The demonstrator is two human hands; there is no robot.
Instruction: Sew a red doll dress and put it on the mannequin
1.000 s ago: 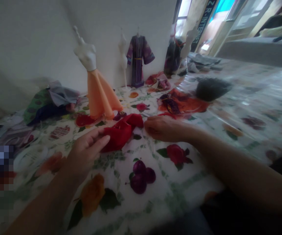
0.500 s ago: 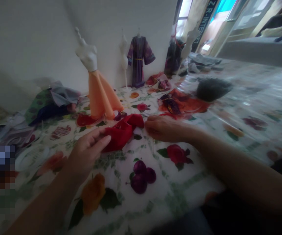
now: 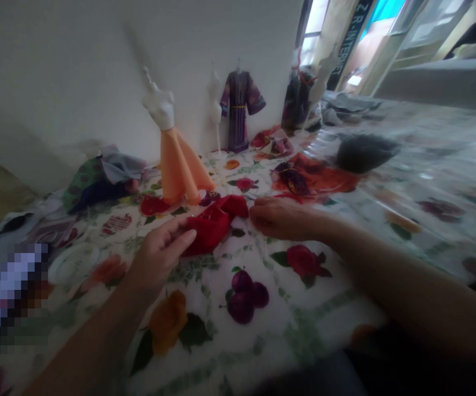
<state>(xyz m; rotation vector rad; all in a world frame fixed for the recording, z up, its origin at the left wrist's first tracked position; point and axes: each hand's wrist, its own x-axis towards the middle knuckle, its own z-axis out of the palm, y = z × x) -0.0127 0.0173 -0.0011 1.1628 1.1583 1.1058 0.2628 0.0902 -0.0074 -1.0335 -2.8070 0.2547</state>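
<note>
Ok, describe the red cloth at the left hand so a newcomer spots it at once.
On the fruit-print tablecloth, find the mannequin in the peach skirt. Nearer the camera, the red cloth lies between the left hand, which holds it, and the right hand. Unlike the flat printed fruit around it, it is bunched fabric.

Cloth point(image 3: 213, 231) lies between left hand point(image 3: 165, 247) and right hand point(image 3: 277, 218), before a mannequin point(image 3: 162, 109) on the table point(image 3: 279, 349).

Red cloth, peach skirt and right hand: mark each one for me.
Red cloth point(image 3: 211, 232): head view, on the middle of its folds.
Peach skirt point(image 3: 180, 170): head view, on the front, about halfway down.
Right hand point(image 3: 278, 218): head view, on the back of the hand.
</note>
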